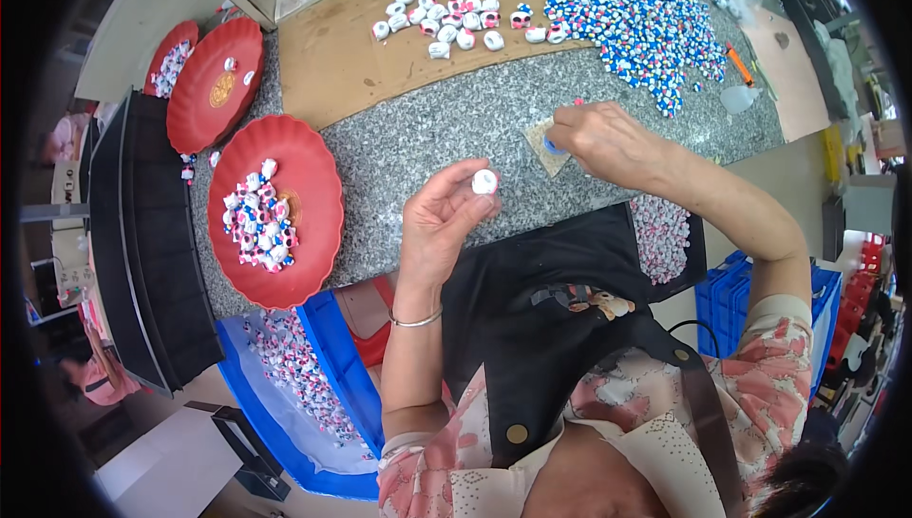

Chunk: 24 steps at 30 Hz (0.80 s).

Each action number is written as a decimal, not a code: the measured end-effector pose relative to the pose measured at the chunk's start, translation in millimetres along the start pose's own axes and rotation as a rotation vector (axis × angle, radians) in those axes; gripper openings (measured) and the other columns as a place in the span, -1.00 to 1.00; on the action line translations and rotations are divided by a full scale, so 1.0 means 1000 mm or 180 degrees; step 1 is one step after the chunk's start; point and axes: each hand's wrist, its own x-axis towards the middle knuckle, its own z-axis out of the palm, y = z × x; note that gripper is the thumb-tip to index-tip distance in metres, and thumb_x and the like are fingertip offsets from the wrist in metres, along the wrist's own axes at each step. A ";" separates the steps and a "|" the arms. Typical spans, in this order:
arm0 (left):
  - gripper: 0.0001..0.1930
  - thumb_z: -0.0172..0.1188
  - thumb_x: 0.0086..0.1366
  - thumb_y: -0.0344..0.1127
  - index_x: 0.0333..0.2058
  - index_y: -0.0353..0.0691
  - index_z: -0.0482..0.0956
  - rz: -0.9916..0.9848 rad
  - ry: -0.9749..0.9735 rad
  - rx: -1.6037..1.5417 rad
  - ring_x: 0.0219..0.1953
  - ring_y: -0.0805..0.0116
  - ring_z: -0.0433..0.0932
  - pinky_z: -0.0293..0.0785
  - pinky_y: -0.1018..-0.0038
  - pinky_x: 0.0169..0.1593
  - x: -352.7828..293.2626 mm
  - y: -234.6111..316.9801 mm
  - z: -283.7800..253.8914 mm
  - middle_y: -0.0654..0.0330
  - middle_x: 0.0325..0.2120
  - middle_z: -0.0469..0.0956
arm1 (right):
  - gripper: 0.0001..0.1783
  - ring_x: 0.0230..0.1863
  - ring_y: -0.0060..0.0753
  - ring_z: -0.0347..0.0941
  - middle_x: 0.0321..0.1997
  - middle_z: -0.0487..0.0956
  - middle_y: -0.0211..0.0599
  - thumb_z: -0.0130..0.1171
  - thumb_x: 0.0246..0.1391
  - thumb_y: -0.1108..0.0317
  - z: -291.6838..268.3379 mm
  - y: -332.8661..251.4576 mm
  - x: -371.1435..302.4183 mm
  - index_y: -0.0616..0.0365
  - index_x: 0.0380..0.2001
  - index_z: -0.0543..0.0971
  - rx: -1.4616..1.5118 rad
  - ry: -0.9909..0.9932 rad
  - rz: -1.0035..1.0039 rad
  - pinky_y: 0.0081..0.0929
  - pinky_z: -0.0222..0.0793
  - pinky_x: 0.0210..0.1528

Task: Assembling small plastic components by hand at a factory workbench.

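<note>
My left hand (439,219) pinches a small white rounded figure piece (484,182) between thumb and fingers, above the grey speckled worktop (399,128). A pale oval spot and a little pink show on the piece. To its right, my right hand (603,143) is closed, fingers bent down over a small beige square pad (548,157). A small round blue thing (555,145) shows beneath its fingertips; whatever the fingers grip is hidden. Left of my left hand, a red scalloped plate (326,195) bears a heap of white, pink and blue figures.
White pieces (439,48) lie scattered on a cardboard sheet (342,71). Many small blue-and-white parts (636,14) are heaped at the far right. Another red plate (195,124) stands at left. A blue crate (332,347) of figures is near my left arm; an orange tool (738,64) lies right.
</note>
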 end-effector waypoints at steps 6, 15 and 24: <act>-0.61 0.18 0.17 -0.69 0.00 -0.39 0.45 0.0223 0.0159 0.0471 -0.12 0.41 0.58 0.54 0.56 -0.03 0.006 -0.017 0.011 0.15 -0.16 0.55 | -0.91 -0.34 0.05 0.53 -0.43 0.49 -0.06 0.12 -0.23 0.61 0.008 0.003 -0.004 0.29 -0.53 0.48 0.0159 0.0200 0.0021 -0.12 0.44 -0.35; -0.63 0.25 0.10 -0.65 -0.07 -0.35 0.52 0.1290 0.0379 0.2043 -0.23 0.39 0.59 0.58 0.57 -0.16 0.030 -0.052 0.036 0.09 -0.16 0.51 | -0.84 -0.43 -0.57 0.50 -0.36 0.61 -0.34 0.18 0.14 0.42 0.010 -0.009 -0.027 0.28 -0.27 0.62 0.3638 0.0983 0.1712 -0.59 0.42 -0.35; -0.65 0.21 0.17 -0.54 -0.03 -0.29 0.56 0.1166 -0.0471 0.2348 -0.33 0.41 0.58 0.52 0.54 -0.30 0.033 -0.032 0.045 0.11 -0.23 0.56 | -0.85 -0.42 -0.58 0.48 -0.47 0.58 -0.38 0.19 0.11 0.46 0.002 -0.014 -0.039 0.27 -0.26 0.63 0.3689 0.0586 0.1451 -0.62 0.37 -0.35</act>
